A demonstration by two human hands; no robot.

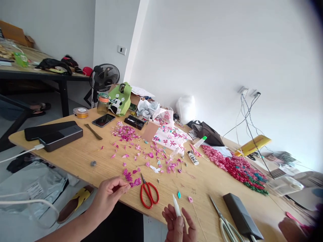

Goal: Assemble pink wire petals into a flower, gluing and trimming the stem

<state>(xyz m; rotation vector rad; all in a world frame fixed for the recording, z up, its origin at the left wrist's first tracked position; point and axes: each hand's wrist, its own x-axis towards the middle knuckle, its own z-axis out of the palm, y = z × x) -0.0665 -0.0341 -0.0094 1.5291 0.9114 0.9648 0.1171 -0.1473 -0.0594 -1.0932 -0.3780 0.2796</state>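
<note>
My left hand [109,193] is closed in a pinch over the table's near edge, thumb against forefinger. A purple-pink leaf-shaped petal piece [136,182] is at its fingertips, with another petal piece [128,175] just beyond. In my right hand [178,227] a slim white tube with a pointed nozzle [176,205] stands nearly upright, fingers wrapped round its lower part. Between my hands lie red-handled scissors [148,195], tips pointing away. A teal leaf-shaped piece [179,194] and a small pink spool [190,199] rest beyond my right hand.
Loose pink petals [126,131] cover the middle of the table. Right of me lie large scissors [223,218] and a dark power bank [242,215]. Another person's hand [292,230] is at the right edge. At left sit a black power bank [62,136] and a phone [103,120].
</note>
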